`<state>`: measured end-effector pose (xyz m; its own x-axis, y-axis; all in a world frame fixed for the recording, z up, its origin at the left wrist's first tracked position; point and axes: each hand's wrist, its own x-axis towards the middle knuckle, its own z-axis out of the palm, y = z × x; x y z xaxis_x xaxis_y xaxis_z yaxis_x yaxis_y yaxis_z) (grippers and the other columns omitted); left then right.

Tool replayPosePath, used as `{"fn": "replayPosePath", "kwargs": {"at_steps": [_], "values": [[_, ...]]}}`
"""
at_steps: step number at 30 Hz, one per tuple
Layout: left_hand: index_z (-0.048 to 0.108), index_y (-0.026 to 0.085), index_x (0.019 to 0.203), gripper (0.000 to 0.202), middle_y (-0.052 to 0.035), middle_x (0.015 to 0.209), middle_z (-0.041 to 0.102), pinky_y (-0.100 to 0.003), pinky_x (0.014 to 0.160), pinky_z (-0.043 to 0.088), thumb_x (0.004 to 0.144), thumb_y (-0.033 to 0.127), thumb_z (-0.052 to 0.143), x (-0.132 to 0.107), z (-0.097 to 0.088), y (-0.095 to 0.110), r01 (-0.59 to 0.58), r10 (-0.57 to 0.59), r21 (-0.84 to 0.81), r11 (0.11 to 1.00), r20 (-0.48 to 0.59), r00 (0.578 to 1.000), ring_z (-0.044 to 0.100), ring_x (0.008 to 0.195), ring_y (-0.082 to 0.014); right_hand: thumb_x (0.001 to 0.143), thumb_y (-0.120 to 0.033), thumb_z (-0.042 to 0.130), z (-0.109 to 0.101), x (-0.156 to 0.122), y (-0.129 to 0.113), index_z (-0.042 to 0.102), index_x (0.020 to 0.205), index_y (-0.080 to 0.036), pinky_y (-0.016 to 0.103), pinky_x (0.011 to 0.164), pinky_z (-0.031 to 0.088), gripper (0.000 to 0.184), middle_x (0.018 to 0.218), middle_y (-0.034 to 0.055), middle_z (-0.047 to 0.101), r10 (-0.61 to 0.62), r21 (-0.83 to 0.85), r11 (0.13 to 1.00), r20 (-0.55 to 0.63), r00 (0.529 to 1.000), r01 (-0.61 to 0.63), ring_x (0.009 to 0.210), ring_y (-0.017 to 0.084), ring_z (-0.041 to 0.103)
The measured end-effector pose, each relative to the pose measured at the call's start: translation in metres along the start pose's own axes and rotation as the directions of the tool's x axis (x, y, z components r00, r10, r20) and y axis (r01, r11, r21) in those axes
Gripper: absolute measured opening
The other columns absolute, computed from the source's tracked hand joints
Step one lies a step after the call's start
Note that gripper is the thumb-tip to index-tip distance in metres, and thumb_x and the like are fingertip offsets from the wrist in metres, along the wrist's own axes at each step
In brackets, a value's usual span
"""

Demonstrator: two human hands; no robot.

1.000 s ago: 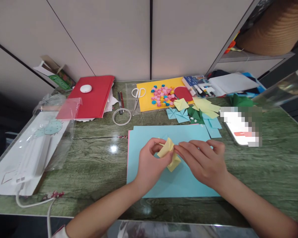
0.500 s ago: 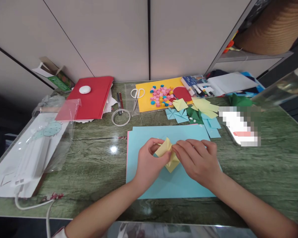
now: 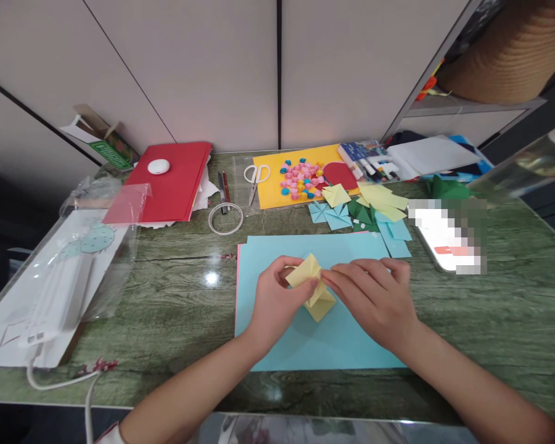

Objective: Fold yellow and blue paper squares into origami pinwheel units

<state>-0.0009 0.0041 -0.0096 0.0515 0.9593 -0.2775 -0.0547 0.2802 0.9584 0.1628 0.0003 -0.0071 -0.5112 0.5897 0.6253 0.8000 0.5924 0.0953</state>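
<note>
Indoors, green desk (image 3: 176, 308) under folded paper (image 3: 311, 285) meets panels (image 3: 189, 74).

The 2 forearms are bare; a white, pink-edged sleeve (image 3: 112, 433) shows at left.

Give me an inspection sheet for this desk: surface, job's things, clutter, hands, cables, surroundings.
Surface: green marbled table, glossy, with spots of glare.
Job's things: yellow folded paper held over a light blue sheet that lies flat on the table.
Clutter: scissors, tape ring, pens, red folder, yellow card with small pink and blue pieces, and folded paper shapes along the far side; clear plastic bag at left.
Hands: left hand and right hand both pinch the yellow folded paper, one from each side.
Cables: white cable at the near left edge.
Surroundings: grey wall panels behind; shelf at upper right.
</note>
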Motion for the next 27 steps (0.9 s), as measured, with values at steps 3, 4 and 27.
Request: {"fn": "replayPosePath", "kwargs": {"at_steps": [3, 4, 27], "values": [[0.056, 0.018, 0.085, 0.021, 0.0014, 0.073, 0.062, -0.021, 0.057, 0.045, 0.067, 0.022, 0.066, -0.001, 0.000, 0.002, 0.007, -0.007, 0.011, 1.000, 0.000, 1.000, 0.056, 0.065, -0.0111, 0.079, -0.014, 0.060, -0.001, 0.000, 0.000, 0.060, 0.090, -0.020, 0.033, 0.069, 0.027, 0.013, 0.080, -0.0015, 0.069, 0.008, 0.016, 1.000, -0.010, 1.000, -0.008, 0.076, 0.014, 0.055], [0.056, 0.018, 0.084, 0.021, 0.0014, 0.073, 0.062, -0.021, 0.057, 0.045, 0.066, 0.022, 0.066, -0.001, 0.000, 0.002, 0.007, -0.007, 0.018, 1.000, -0.001, 1.000, 0.056, 0.065, -0.0112, 0.079, -0.014, 0.059, -0.001, 0.000, 0.000, 0.060, 0.090, -0.020, 0.033, 0.069, 0.028, 0.013, 0.080, -0.0015, 0.069, 0.013, 0.019, 1.000, -0.008, 1.000, -0.013, 0.076, 0.014, 0.054], [0.056, 0.017, 0.078, 0.020, 0.0005, 0.072, 0.063, -0.022, 0.059, 0.045, 0.065, 0.025, 0.069, 0.002, 0.000, -0.001, -0.044, 0.045, 0.060, 0.997, -0.021, 0.999, 0.059, 0.067, -0.0127, 0.075, -0.019, 0.062, -0.006, 0.006, -0.007, 0.062, 0.077, -0.021, 0.034, 0.063, 0.024, 0.003, 0.072, -0.0035, 0.067, 0.075, -0.014, 0.997, -0.057, 0.996, -0.075, 0.071, 0.013, 0.054]]}}
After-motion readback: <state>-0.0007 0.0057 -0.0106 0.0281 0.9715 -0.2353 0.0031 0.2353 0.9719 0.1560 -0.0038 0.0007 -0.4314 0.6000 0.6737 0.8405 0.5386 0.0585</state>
